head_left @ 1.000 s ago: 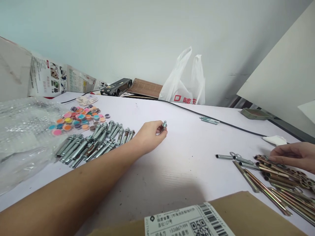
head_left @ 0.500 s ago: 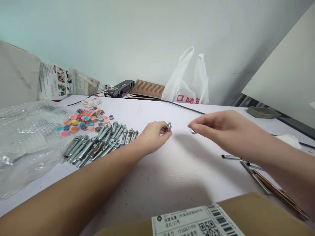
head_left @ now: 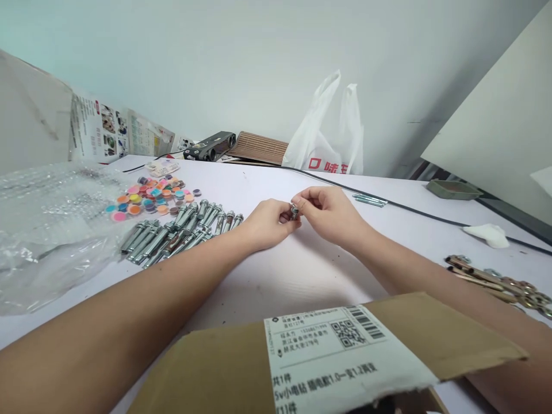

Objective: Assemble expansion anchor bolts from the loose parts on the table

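Since half a second ago the right hand (head_left: 330, 213) has come in from mid-table and meets the left hand (head_left: 269, 224); left is roughly where it was. More of the cardboard box (head_left: 219, 359) is in view now.

Left: fingers closed round a small metal bolt (head_left: 294, 213), held roughly upright, tip up, just above the table (head_left: 297, 279). Right: thumb and finger pinched on the bolt's upper end. Too small to tell if a separate piece sits between the fingertips.

Left of the hands: pile of bolts with sleeves (head_left: 172, 233), a few rusty, partly behind the left forearm. Colored caps (head_left: 149, 201) just behind it, clear plastic wrap (head_left: 47, 241) beside both.

Right: silver pins (head_left: 370, 200) next to the black cable (head_left: 416, 215), white tissue (head_left: 487, 234), green tray (head_left: 451, 191) near the table's back corner. Metal tubes (head_left: 478, 276) and nuts (head_left: 528, 293) at far right, partly behind the right forearm.

Box in front carries a printed label (head_left: 319, 356). White bag (head_left: 319, 141) with red lettering stands at the back by the wall.
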### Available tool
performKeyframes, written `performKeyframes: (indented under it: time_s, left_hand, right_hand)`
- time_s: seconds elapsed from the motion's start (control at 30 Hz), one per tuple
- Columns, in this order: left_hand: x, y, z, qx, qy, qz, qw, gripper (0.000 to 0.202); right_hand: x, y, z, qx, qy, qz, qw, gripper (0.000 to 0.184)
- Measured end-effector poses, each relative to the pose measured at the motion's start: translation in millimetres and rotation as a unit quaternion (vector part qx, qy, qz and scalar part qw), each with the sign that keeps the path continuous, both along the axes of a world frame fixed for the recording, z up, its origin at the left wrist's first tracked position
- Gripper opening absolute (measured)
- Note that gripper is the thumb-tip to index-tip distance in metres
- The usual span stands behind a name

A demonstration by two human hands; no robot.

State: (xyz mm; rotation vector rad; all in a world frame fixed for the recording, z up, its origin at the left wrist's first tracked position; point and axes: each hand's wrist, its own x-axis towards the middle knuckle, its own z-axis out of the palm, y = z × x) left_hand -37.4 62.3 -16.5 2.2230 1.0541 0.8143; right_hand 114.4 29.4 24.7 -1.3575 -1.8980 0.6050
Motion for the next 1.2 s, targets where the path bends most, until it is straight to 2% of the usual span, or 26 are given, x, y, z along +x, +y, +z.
performKeyframes:
  time_s: [0.2,0.37,0.53,0.7,0.83,0.9,0.97,1.03,1.13,1.2]
  left_hand:
    - [-2,0,-2.1,-0.008,-0.003,-0.016,1.000,0.021]
    - [-3,2,-1.2,-0.018,-0.003,-0.019,1.000,0.022]
    - [-3,3,1.0,-0.072,-0.007,-0.003,0.997,0.021]
    - [-4,3,0.4,-0.087,-0.025,-0.003,0.996,0.021]
    - [-4,4,-1.4,-0.120,-0.042,-0.010,0.992,0.024]
    - [-5,4,-1.6,-0.110,-0.037,-0.012,0.993,0.024]
    - [-5,4,-1.5,-0.089,-0.024,-0.004,0.996,0.023]
    - [-6,4,-1.4,-0.082,-0.022,0.001,0.996,0.023]
    - [-6,4,-1.9,-0.101,-0.034,-0.006,0.994,0.022]
    - [-6,4,-2.5,-0.112,-0.037,-0.011,0.993,0.023]
  right_hand:
    - [6,2,-7.1,0.050,-0.009,0.022,0.998,0.023]
    - [14,4,-8.1,0.102,-0.016,0.093,0.990,0.022]
    - [21,7,-14.9,0.104,0.053,0.017,0.993,0.034]
    - [20,9,-19.2,0.093,0.058,0.049,0.993,0.037]
    - [23,8,-20.1,0.103,0.081,0.012,0.991,0.052]
    - [21,7,-21.8,0.099,0.092,0.006,0.991,0.047]
    - [17,6,-23.9,0.087,0.093,0.028,0.991,0.037]
    - [14,5,-25.6,0.080,0.095,0.044,0.991,0.036]
    - [15,3,-26.5,0.100,0.116,-0.003,0.988,0.053]
    - [17,3,-26.7,0.114,0.128,-0.036,0.985,0.057]
